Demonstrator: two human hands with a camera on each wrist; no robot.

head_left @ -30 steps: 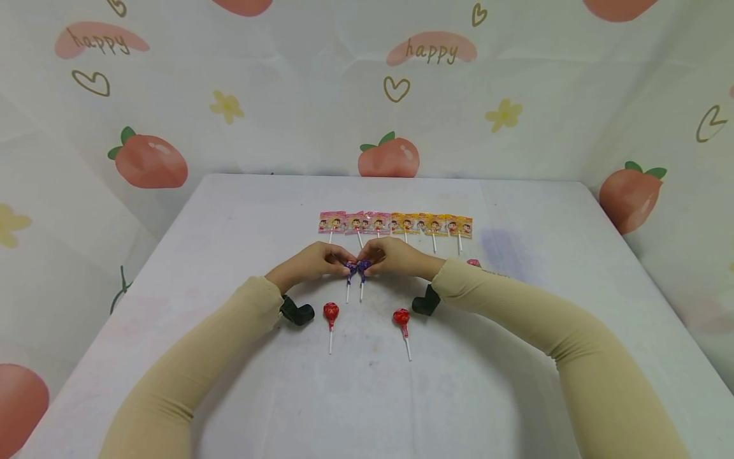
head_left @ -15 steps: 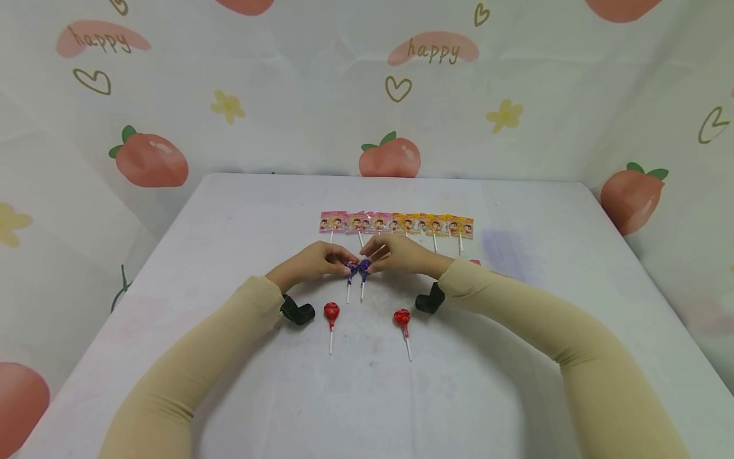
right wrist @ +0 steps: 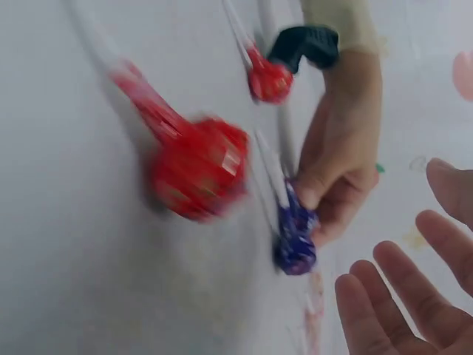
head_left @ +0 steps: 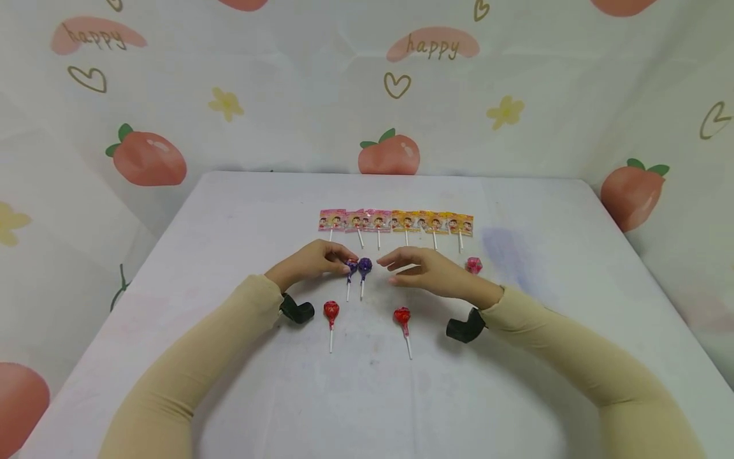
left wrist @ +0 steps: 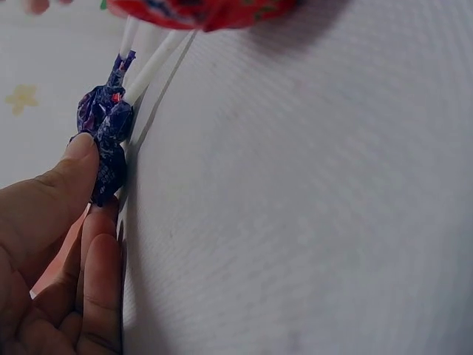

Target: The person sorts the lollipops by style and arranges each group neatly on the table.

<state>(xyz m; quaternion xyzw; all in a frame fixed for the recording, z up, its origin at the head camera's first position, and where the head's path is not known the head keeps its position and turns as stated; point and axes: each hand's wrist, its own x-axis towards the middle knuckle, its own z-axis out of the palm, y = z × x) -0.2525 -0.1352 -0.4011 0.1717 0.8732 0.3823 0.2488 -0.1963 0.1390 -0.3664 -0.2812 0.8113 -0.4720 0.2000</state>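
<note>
Two purple-wrapped lollipops lie side by side on the white table. My left hand (head_left: 318, 260) pinches the left purple lollipop (head_left: 352, 266) by its head between thumb and fingers; the left wrist view shows the thumb (left wrist: 70, 174) against the dark wrapper. Touching or almost touching it is the right purple lollipop (head_left: 365, 268). Just right of that one, my right hand (head_left: 427, 271) hovers with fingers apart, holding nothing; the right wrist view shows its spread fingers (right wrist: 414, 296). Nearer the front lie two red lollipops, a left one (head_left: 331, 312) and a right one (head_left: 402, 317).
Behind the hands runs a row of flat-packed lollipops, pink packets (head_left: 355, 221) on the left and yellow packets (head_left: 432, 223) on the right. A pink lollipop (head_left: 473, 265) lies beyond the right wrist. A patterned cloth (head_left: 298, 83) hangs behind the table (head_left: 258, 210).
My right hand has let go of the right purple lollipop and drawn back to the right, uncovering the pink lollipop. The left hand stays in place.
</note>
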